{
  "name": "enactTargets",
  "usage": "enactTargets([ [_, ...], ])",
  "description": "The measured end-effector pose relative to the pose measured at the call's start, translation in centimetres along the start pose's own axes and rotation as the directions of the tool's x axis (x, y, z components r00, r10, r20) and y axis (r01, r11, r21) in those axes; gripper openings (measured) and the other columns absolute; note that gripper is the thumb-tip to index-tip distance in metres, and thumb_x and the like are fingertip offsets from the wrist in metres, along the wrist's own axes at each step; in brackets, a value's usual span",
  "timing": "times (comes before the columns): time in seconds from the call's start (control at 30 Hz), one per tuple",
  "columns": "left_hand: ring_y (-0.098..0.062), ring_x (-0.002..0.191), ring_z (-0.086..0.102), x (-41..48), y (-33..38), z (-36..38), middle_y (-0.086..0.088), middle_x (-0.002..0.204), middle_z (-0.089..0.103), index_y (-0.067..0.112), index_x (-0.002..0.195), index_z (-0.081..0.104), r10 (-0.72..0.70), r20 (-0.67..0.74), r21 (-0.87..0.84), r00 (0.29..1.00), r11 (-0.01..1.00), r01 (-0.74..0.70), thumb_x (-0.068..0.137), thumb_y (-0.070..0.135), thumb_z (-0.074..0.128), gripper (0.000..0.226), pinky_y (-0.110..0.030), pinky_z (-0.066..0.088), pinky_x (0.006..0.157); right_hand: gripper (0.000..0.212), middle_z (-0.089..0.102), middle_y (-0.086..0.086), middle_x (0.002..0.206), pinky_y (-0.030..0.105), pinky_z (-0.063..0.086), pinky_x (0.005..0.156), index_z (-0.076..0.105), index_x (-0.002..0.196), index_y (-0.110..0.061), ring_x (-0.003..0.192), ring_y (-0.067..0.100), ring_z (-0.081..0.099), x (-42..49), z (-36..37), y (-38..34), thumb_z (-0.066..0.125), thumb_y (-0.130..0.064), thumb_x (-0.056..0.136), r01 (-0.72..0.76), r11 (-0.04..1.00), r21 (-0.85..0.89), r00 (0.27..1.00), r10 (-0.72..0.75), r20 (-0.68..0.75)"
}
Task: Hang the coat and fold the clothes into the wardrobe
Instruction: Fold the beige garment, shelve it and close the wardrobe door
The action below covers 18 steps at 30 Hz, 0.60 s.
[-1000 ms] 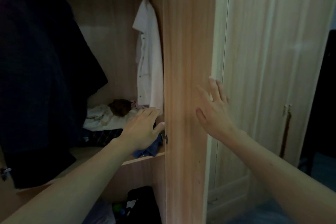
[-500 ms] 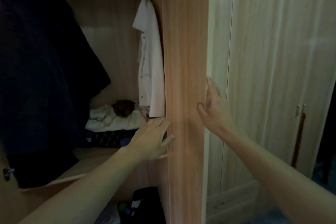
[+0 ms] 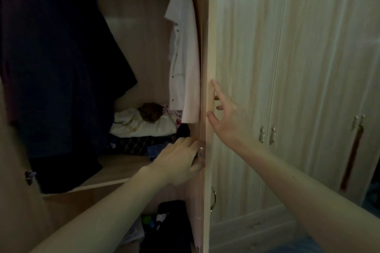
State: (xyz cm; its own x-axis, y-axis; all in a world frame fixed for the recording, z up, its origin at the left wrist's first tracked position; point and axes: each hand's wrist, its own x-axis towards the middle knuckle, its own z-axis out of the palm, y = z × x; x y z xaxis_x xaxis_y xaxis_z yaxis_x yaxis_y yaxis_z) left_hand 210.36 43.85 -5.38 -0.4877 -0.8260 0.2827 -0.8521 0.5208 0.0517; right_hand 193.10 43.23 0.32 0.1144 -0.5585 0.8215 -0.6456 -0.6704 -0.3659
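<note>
Up and to the left of the left hand [image 3: 181, 156], the dark coat [image 3: 61, 57] hangs inside the wardrobe [image 3: 139, 26]. The folded clothes [image 3: 144, 127] sit piled on the shelf [image 3: 119, 168] just past that hand's knuckles. So the tidying looks done to me, and closing up is what's left.

A white shirt [image 3: 183, 57] hangs right above the left hand, tight against the door [image 3: 206, 47], which stands edge-on between both hands. Left hand's fingers are bent against the door's inner face by a little metal fitting [image 3: 201, 148]; can't tell if it's actually gripping anything. Right hand [image 3: 224, 117] is spread loose, thumb and forefinger touching the door's front edge.

Risk as I see it: swing the door shut with the left hand inside and fingers get pinched, or the shirt hem gets trapped in the gap. Black bag [image 3: 170, 224] below the left wrist might block it too.
</note>
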Motion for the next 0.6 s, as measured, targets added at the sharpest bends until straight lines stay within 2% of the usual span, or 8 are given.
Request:
enactTargets([
  [0.1,-0.023,0.130,0.041,-0.9,-1.0,-0.1,0.002,0.145,0.042,0.023,0.143,0.040,-0.021,0.023,-0.005,1.000,1.000,0.022,0.091,0.054,0.050,0.061,-0.050,0.043,0.101,0.085,0.016,-0.018,0.158,0.036,0.033,0.117,0.004,0.156,-0.029,0.140,0.001,0.031,0.7,2.1,-1.0,0.060,-0.009,0.095,0.029,0.997,0.072,0.994,-0.036,0.103],
  [0.2,-0.026,0.132,0.041,-1.7,-2.7,0.2,0.001,0.146,0.041,0.024,0.142,0.038,-0.055,0.026,0.002,0.998,0.999,0.055,0.088,0.059,0.048,0.065,-0.051,0.044,0.101,0.094,0.013,-0.028,0.153,0.036,0.036,0.114,-0.010,0.151,-0.043,0.122,-0.014,0.038,1.6,4.6,-1.8,0.059,-0.010,0.096,-0.053,0.977,0.207,0.986,0.019,0.164],
  [0.23,-0.026,0.132,0.040,-2.1,-3.3,0.2,0.001,0.146,0.040,0.023,0.144,0.037,-0.072,0.027,-0.009,0.997,0.997,0.073,0.089,0.057,0.050,0.066,-0.049,0.044,0.102,0.093,0.010,-0.027,0.156,0.040,0.033,0.116,-0.010,0.151,-0.044,0.128,-0.014,0.036,2.0,5.5,-2.1,0.058,-0.012,0.096,-0.074,0.971,0.225,0.982,0.031,0.186],
  [0.3,-0.023,0.133,0.038,-3.0,-4.7,0.1,0.001,0.148,0.039,0.021,0.146,0.035,-0.108,0.027,-0.043,0.994,0.993,0.109,0.092,0.051,0.056,0.065,-0.044,0.041,0.105,0.090,-0.002,-0.018,0.163,0.043,0.022,0.122,-0.011,0.154,-0.039,0.147,0.000,0.014,2.7,7.2,-2.7,0.056,-0.018,0.098,-0.106,0.973,0.204,0.969,0.055,0.239],
  [0.33,-0.023,0.134,0.038,-3.4,-5.4,0.1,0.001,0.149,0.038,0.020,0.147,0.035,-0.121,0.019,-0.058,0.993,0.991,0.122,0.092,0.049,0.058,0.065,-0.043,0.040,0.106,0.092,-0.005,-0.014,0.164,0.039,0.017,0.122,-0.013,0.154,-0.036,0.149,0.004,0.009,3.0,8.0,-3.1,0.058,-0.021,0.097,-0.134,0.975,0.179,0.960,0.083,0.269],
  [0.43,-0.022,0.136,0.037,-4.5,-7.7,-0.1,0.001,0.152,0.036,0.021,0.150,0.030,-0.158,0.018,-0.104,0.987,0.982,0.159,0.092,0.047,0.059,0.070,-0.044,0.040,0.108,0.115,-0.014,-0.002,0.164,0.028,0.027,0.112,-0.029,0.147,-0.038,0.142,0.009,0.024,3.5,11.1,-3.9,0.069,-0.026,0.090,-0.224,0.972,0.075,0.921,0.186,0.342],
  [0.53,-0.022,0.138,0.035,-5.4,-10.2,-0.1,0.001,0.155,0.033,0.021,0.156,0.021,-0.188,0.038,-0.156,0.981,0.969,0.191,0.093,0.045,0.058,0.077,-0.045,0.038,0.111,0.127,-0.021,0.005,0.162,0.043,0.038,0.112,-0.039,0.140,-0.039,0.145,0.031,0.028,4.0,14.5,-4.5,0.074,-0.026,0.085,-0.243,0.970,-0.021,0.917,0.237,0.320],
  [0.6,-0.024,0.138,0.035,-6.0,-11.9,0.1,0.000,0.156,0.032,0.021,0.158,0.016,-0.182,0.038,-0.173,0.983,0.967,0.186,0.094,0.043,0.058,0.079,-0.044,0.037,0.111,0.126,-0.022,0.007,0.161,0.049,0.036,0.113,-0.039,0.140,-0.037,0.147,0.035,0.021,4.5,16.1,-5.0,0.073,-0.024,0.085,-0.266,0.963,-0.046,0.916,0.267,0.299],
])
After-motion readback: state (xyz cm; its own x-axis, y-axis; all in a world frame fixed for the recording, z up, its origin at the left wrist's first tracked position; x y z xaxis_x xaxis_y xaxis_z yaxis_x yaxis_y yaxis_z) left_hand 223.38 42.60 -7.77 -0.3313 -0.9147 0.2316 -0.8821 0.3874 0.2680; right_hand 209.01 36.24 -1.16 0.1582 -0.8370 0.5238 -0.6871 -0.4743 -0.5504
